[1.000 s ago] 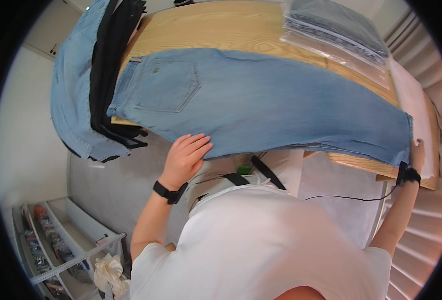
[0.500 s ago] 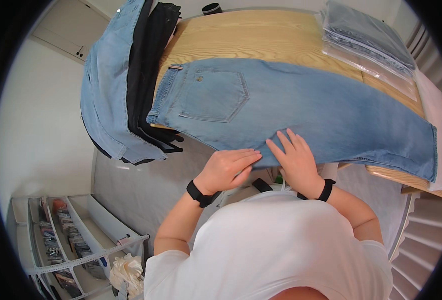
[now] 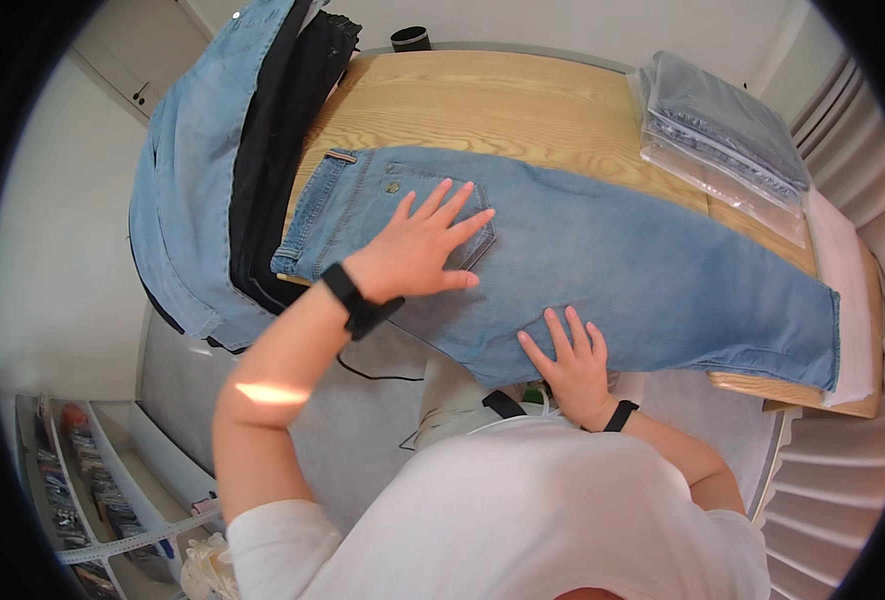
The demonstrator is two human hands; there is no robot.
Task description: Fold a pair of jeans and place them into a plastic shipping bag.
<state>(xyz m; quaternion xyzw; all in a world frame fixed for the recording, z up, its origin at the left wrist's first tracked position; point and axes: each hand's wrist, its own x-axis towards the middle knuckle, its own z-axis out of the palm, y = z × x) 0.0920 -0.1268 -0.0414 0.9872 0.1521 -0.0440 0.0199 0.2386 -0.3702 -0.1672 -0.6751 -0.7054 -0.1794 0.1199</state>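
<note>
Head view: draped garments [image 3: 188, 190] left of jeans [image 3: 613, 250], bagged clothing [image 3: 723, 120] far right.

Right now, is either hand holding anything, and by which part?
Nothing looks gripped: the left hand lies spread over the back pocket of the jeans, and the right hand rests open at their near edge.

Kinda plain room tbh: pale wall [image 3: 58, 230] way off left of the left hand [image 3: 418, 245], greyish floor [image 3: 188, 390] below it. Wood-grain table [image 3: 443, 100] stretches beyond both hands, pleated beige curtain [image 3: 833, 480] well right of the right hand [image 3: 577, 375].
</note>
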